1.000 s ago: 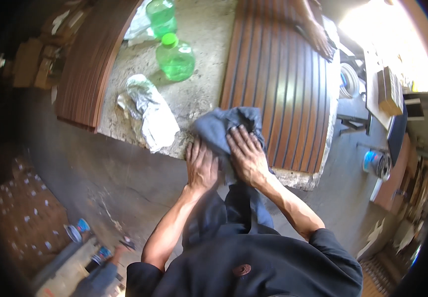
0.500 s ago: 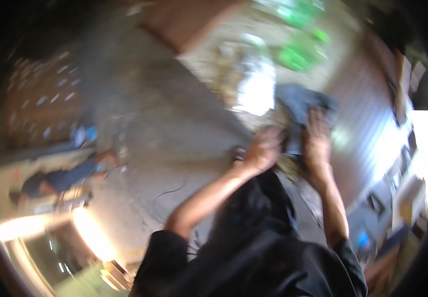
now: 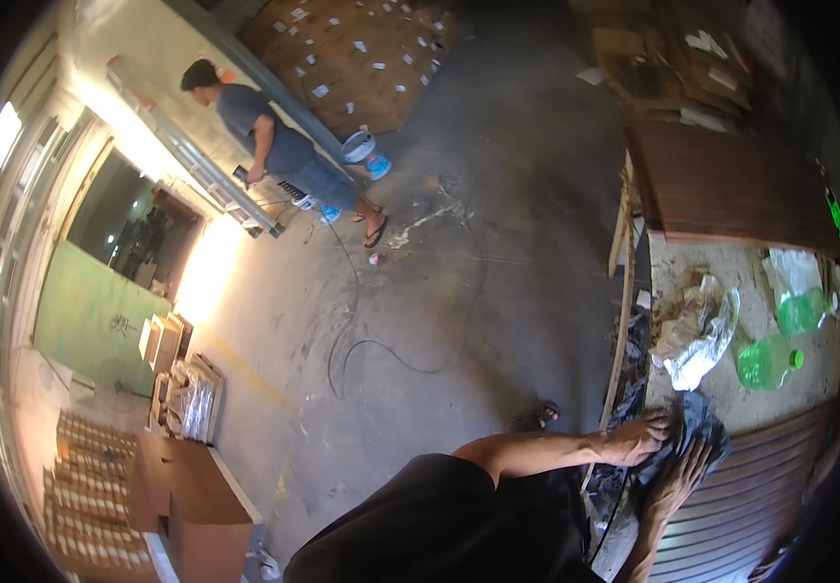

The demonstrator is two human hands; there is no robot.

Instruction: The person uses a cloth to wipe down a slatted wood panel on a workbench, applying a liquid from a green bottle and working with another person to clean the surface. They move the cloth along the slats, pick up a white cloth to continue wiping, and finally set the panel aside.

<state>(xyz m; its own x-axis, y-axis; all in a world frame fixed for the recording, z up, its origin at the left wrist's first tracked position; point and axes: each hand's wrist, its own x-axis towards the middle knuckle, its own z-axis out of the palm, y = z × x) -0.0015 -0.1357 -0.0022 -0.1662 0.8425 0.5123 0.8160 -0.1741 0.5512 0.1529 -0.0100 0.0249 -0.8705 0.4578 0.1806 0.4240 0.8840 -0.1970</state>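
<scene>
At the lower right, a dark grey crumpled sheet (image 3: pixel 700 428) lies at the edge of the workbench, cloth or plastic I cannot tell. My left hand (image 3: pixel 636 439) has its fingers bent and closed on the sheet's left side. Flat on the sheet's near part rests my right hand (image 3: pixel 680 478), fingers stretched out. Just beyond sits a crumpled clear plastic bag (image 3: pixel 702 335) with something brownish in it. Two green clear plastic bottles, one nearer (image 3: pixel 768 363) and one farther (image 3: pixel 801 309), lie to its right.
Ribbed brown panels (image 3: pixel 755 500) lie right of my hands; a brown board (image 3: pixel 731 185) covers the bench's far end. Across the floor, a person (image 3: pixel 269 136) stands by a ladder (image 3: pixel 182 146) and buckets (image 3: pixel 360 148). A black cable (image 3: pixel 352 282) trails over the floor.
My view has swung left, so bench and hands now appear farther right and lower, and the standing person shows more fully. My hands stay at the dark sheet.
</scene>
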